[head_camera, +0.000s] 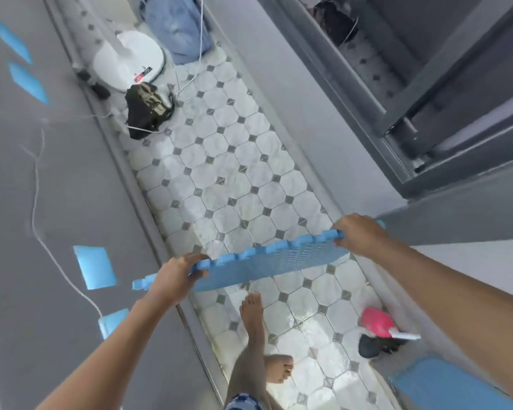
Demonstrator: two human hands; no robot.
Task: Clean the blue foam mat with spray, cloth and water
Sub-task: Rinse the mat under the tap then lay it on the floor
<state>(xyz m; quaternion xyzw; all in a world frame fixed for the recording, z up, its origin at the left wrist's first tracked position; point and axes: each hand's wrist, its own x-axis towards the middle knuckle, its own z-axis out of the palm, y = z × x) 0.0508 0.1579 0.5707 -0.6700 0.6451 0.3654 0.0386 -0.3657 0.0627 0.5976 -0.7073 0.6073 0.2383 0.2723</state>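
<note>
**Blue foam mat** (pixel 267 261): toothed edge, textured face showing. It is hanging in the air above the tiled floor (pixel 234 173), just below the middle of the view at 6 o'clock. It is lying nearly flat and tilting up toward 3 o'clock.

**Left hand** (pixel 175 276): gripping the mat's end at 7 o'clock, with the fingers wrapping over the toothed edge.

**Right hand** (pixel 359 235): gripping the opposite end at 4 o'clock, with the fingers curling over the edge.

**Bare feet** (pixel 252 315): standing on the tiles at 6 o'clock, below the mat, one ahead of the other.

**Pink object** (pixel 376 322): sitting at 5 o'clock, touching a dark object (pixel 370 346); what either one is cannot be told.

**Second blue mat** (pixel 444 386): lying in the corner at 5 o'clock.

**Black bag** (pixel 147 110): lying on the tiles at 10 o'clock, just beside a white round base (pixel 128 59) at 11 o'clock.

**Blue fabric bundle** (pixel 178 28): sitting at 12 o'clock.

**White cable** (pixel 42 202): trailing along the grey surface at 9 o'clock.

**Blue patch** (pixel 94 266): showing on the same grey surface at 8 o'clock.
</note>
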